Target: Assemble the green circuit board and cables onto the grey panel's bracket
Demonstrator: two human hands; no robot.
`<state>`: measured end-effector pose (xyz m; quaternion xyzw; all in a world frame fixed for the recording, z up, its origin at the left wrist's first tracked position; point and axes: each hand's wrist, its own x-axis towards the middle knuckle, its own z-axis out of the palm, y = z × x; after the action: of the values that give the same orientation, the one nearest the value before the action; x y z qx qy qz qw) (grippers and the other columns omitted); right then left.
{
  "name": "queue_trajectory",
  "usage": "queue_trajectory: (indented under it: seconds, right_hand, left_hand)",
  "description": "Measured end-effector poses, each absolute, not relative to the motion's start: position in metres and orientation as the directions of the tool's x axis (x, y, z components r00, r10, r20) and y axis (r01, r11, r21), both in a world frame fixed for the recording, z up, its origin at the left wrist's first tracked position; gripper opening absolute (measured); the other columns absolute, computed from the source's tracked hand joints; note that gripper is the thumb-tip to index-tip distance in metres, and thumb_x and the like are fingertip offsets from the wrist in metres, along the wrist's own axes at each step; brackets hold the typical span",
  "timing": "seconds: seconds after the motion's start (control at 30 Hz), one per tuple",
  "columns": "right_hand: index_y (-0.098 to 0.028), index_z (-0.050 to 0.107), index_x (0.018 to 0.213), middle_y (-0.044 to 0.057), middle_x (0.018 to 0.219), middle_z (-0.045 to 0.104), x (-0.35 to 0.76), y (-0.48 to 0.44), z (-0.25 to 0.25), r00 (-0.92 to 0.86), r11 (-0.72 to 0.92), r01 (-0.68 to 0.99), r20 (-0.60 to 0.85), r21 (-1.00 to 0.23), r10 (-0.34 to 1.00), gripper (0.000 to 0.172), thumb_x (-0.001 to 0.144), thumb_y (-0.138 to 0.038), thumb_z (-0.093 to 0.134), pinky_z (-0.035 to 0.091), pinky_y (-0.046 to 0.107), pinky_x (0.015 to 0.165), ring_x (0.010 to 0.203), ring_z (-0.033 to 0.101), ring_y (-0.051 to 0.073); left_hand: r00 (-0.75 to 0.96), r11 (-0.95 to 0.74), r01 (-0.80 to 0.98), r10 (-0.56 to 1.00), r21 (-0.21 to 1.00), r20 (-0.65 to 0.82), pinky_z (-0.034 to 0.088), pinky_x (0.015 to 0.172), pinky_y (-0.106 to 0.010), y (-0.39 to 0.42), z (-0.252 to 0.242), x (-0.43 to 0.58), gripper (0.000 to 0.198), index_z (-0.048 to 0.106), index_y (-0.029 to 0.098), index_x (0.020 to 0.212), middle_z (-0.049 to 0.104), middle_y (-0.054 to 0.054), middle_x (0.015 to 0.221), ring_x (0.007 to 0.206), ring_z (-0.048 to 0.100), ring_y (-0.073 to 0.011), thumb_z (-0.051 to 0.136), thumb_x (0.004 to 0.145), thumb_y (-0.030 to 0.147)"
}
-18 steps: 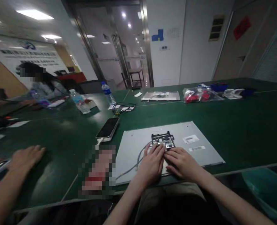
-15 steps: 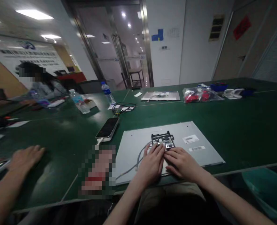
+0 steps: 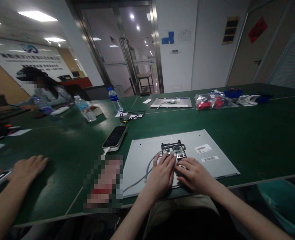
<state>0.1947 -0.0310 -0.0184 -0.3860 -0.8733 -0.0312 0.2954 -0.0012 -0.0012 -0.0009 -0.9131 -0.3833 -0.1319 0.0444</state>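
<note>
A flat grey metal panel, like the back of a display, lies on the green table in front of me. Set in its middle are a black bracket and a small circuit board with a metal port. A grey cable curves from there to the panel's left edge. My left hand rests over the board's near edge, fingers bent and close together. Beside it, nearly touching, my right hand has curled fingers, thumb low. Whatever lies between the fingertips is hidden.
A phone with a white cable lies beyond a blurred-out item left of the panel. Another person's hand rests at left. Farther back are water bottles, a black cable, another panel and a plastic bag.
My right fingertips have shifted very slightly to the right, while my left hand stays almost still. The panel has not moved.
</note>
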Motion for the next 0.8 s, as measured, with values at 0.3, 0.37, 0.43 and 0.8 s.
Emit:
queue_trajectory:
  seconds: [0.3,0.37,0.43,0.8]
  right_hand:
    - [-0.017,0.058,0.119,0.011,0.114,0.063,0.1954,-0.0308,-0.0194,-0.533,0.708,0.686,0.547,-0.167,0.645,0.032,0.088,-0.023,0.061,0.047,0.043,0.095,0.109,0.055,0.026]
    - [-0.017,0.057,0.119,0.011,0.115,0.063,0.1955,-0.0311,-0.0202,-0.528,0.706,0.688,0.549,-0.171,0.648,0.032,0.088,-0.024,0.061,0.047,0.043,0.095,0.109,0.054,0.026]
    - [-0.017,0.057,0.120,0.011,0.117,0.062,0.1957,-0.0315,-0.0208,-0.527,0.706,0.687,0.553,-0.170,0.646,0.033,0.088,-0.024,0.060,0.046,0.043,0.096,0.110,0.054,0.026]
    - [-0.018,0.057,0.119,0.011,0.117,0.063,0.1972,-0.0296,-0.0244,-0.500,0.715,0.675,0.602,-0.179,0.623,0.032,0.088,-0.023,0.060,0.047,0.044,0.095,0.109,0.054,0.026]
  left_hand:
    - [0.669,-0.700,0.714,0.690,0.020,0.278,0.015,0.117,-0.047,-0.0010,0.0002,-0.0018,0.047,0.041,0.020,0.141,0.047,-0.007,0.145,0.136,0.037,-0.0253,0.041,0.094,0.025]
    - [0.669,-0.701,0.713,0.689,0.021,0.279,0.015,0.117,-0.047,-0.0007,-0.0001,-0.0019,0.048,0.040,0.020,0.142,0.047,-0.007,0.146,0.136,0.038,-0.0250,0.041,0.094,0.024]
    - [0.667,-0.699,0.715,0.692,0.025,0.277,0.015,0.117,-0.047,-0.0004,-0.0004,-0.0019,0.048,0.039,0.020,0.142,0.046,-0.006,0.146,0.136,0.038,-0.0248,0.041,0.094,0.024]
    - [0.685,-0.719,0.693,0.675,0.040,0.274,0.015,0.117,-0.046,0.0001,-0.0008,-0.0028,0.050,0.038,0.020,0.143,0.044,-0.006,0.148,0.139,0.034,-0.0233,0.041,0.093,0.021]
